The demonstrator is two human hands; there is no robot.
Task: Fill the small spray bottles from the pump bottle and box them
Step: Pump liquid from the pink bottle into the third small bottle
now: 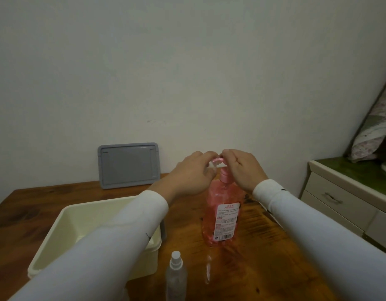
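Note:
A pink pump bottle [224, 216] with a white label stands on the wooden table [263, 246]. Both my hands meet at its top. My left hand [192, 174] has its fingers curled round a small clear bottle [211, 167], held just beside the pink pump nozzle; most of that bottle is hidden. My right hand [242, 168] curls its fingers over the pump head [219, 158]. A second small clear spray bottle [176, 276] with its white sprayer on stands near the table's front edge. The cream box [57, 222] lies open at the left under my left forearm.
The box's grey lid [129, 165] leans against the white wall at the back. A pale cabinet with drawers [339, 198] and a green top stands to the right, with a patterned pillow [374, 131] above it.

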